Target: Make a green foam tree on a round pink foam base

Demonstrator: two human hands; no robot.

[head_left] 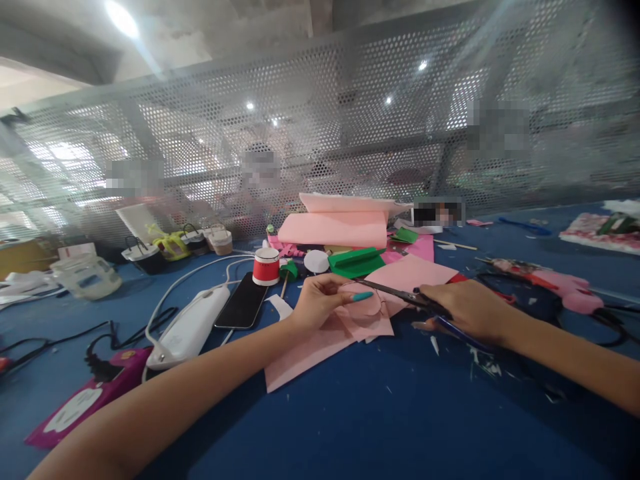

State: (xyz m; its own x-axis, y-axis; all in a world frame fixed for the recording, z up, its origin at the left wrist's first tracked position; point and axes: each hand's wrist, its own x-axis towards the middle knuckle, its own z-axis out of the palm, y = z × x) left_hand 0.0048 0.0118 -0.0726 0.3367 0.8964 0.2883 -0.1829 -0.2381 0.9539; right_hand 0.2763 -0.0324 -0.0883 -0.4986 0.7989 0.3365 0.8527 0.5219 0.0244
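Note:
My left hand (pixel 323 303) pinches a pink paper piece (pixel 364 308) that bears a rounded outline. My right hand (pixel 457 305) is closed round the dark handles of a pair of scissors (pixel 395 293). The scissors' blades point left and reach the upper edge of that paper, close to my left thumb. Beneath my left hand a larger pink sheet (pixel 305 357) lies on the blue table, and another pink sheet (pixel 417 272) spreads just behind the blades. Folded green paper (pixel 355 263) and a white paper disc (pixel 317 261) rest beyond my left hand.
On the left are a phone (pixel 243 301), a red-and-white paper cup (pixel 267 267), a white power strip (pixel 190 327) with cables and a purple packet (pixel 90 400). A pink glue gun (pixel 555 283) lies right. Rolled pink paper (pixel 335 229) stands before the perforated metal screen (pixel 320 127).

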